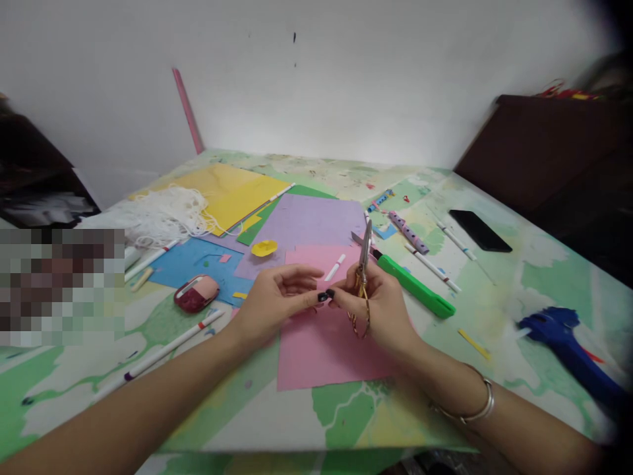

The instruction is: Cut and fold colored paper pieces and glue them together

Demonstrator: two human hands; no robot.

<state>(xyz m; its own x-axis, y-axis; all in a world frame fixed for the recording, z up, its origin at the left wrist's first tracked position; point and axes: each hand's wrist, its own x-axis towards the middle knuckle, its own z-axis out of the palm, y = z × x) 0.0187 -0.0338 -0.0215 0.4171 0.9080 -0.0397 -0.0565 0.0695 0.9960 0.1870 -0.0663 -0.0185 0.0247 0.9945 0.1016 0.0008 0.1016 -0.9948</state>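
My right hand [380,307] is closed round a pair of scissors [364,257], blades pointing up and away, gold handles hanging below my fingers. My left hand [277,300] is curled, and its fingertips meet my right hand's fingertips in a pinch; what they hold between them is too small to make out. Both hands hover over a pink sheet [326,349] on the table. A small white strip [335,267] lies on the pink sheet just beyond my fingers.
Purple [306,224], yellow [227,188], blue [198,260] and green sheets lie beyond. A green utility knife [415,287], white sticks [432,267], a black phone [479,231], white string [163,214], a maroon case [196,293], a yellow paper bit [264,248] and a blue tool [568,343] surround them.
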